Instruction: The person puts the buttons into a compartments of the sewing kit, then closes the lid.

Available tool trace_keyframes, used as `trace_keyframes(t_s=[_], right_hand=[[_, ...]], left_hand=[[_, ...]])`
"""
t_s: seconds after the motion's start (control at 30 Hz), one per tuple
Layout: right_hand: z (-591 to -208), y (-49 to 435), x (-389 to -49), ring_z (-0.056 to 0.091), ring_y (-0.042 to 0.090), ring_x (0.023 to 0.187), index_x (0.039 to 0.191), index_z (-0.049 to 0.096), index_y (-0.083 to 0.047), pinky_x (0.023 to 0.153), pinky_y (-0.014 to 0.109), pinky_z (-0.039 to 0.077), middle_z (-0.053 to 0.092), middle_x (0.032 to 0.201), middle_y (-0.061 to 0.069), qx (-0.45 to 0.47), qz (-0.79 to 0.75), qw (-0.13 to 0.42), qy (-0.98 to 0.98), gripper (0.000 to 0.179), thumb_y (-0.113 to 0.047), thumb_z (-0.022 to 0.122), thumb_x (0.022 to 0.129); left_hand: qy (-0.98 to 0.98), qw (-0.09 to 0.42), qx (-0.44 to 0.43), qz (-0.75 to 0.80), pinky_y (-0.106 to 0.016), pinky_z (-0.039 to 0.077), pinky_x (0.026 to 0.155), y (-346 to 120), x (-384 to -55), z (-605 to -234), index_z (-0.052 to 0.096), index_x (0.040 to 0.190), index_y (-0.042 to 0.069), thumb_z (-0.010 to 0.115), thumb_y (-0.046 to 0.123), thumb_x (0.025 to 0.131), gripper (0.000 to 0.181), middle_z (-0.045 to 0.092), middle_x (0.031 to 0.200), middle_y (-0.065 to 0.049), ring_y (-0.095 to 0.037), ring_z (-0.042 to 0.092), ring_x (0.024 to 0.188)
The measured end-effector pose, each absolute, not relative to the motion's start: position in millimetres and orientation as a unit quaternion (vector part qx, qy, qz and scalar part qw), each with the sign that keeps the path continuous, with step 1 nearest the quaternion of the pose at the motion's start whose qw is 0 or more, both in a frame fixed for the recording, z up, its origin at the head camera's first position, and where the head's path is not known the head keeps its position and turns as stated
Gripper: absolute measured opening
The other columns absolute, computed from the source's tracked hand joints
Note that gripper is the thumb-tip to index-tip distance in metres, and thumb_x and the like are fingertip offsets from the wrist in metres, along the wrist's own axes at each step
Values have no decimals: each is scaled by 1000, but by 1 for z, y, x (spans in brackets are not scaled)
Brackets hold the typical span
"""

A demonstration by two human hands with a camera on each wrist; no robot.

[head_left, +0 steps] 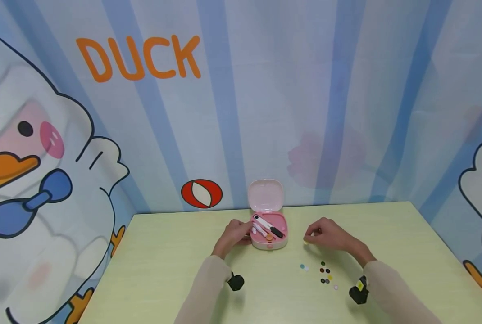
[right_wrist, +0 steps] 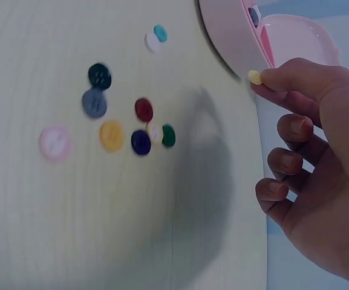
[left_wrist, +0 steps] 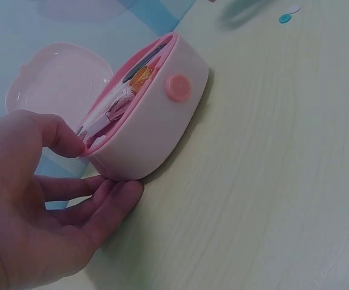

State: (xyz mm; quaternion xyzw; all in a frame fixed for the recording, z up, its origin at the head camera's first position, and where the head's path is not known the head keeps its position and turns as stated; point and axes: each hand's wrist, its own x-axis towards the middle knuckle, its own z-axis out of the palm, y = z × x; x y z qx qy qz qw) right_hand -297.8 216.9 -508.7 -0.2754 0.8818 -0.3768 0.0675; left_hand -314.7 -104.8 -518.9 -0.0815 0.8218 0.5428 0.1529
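Observation:
A pink and white sewing box (head_left: 270, 243) stands at the table's back edge, its lid (head_left: 266, 195) raised. Inside lie a white and black slim tool (head_left: 268, 226) and other small items, including an orange round piece (left_wrist: 140, 79). My left hand (head_left: 234, 236) holds the box's left side, thumb at the rim and fingers low against the outer wall. Between thumb and index finger, my right hand (right_wrist: 337, 145) pinches a small yellow button (right_wrist: 254, 77), off the table to the right of the box. The other right fingers are loosely bent.
Several loose buttons lie on the table (head_left: 164, 270) in front of my right hand, among them a dark red button (right_wrist: 144, 110), an orange-yellow button (right_wrist: 111, 135) and a teal button (left_wrist: 285, 19). A printed duck curtain (head_left: 257, 90) hangs right behind the table.

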Motion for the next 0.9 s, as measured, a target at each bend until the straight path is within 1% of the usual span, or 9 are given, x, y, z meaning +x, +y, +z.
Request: trace_keyframes(t_s=[0.17, 0.3, 0.5, 0.7, 0.9], right_hand=[[-508, 202, -306, 45, 9, 63, 96, 80, -2, 57, 23, 35, 58, 70, -5, -271, -387, 66, 879, 15, -16, 73, 95], [-506, 191, -313, 48, 13, 67, 99, 80, -3, 59, 24, 38, 62, 76, -3, -251, -391, 63, 883, 16, -17, 73, 97], [-507, 175, -322, 48, 14, 68, 99, 80, -6, 60, 25, 37, 60, 76, -2, -229, -394, 49, 889, 14, -16, 71, 97], [-506, 163, -326, 48, 14, 68, 99, 80, -5, 59, 25, 36, 57, 74, -1, -217, -395, 48, 891, 12, -14, 71, 97], [-504, 154, -332, 49, 14, 67, 97, 80, -6, 59, 25, 37, 57, 74, -1, -217, -391, 49, 893, 12, -14, 71, 96]], left_hand=[[818, 155, -77, 549, -31, 61, 83, -106, -314, -519, 59, 122, -5, 60, 31, 104, 41, 67, 105, -13, -23, 69, 91], [817, 155, -80, 550, -31, 61, 83, -105, -315, -519, 58, 123, -5, 60, 32, 104, 42, 67, 105, -13, -23, 68, 91], [818, 156, -84, 547, -31, 61, 83, -105, -315, -520, 56, 126, -4, 62, 34, 103, 45, 66, 106, -13, -24, 68, 93], [816, 155, -77, 551, -30, 61, 81, -106, -314, -521, 58, 124, -4, 61, 32, 103, 42, 67, 104, -12, -22, 68, 90], [816, 150, -80, 552, -29, 62, 79, -106, -314, -520, 56, 124, -4, 61, 31, 103, 42, 66, 104, -13, -21, 68, 89]])
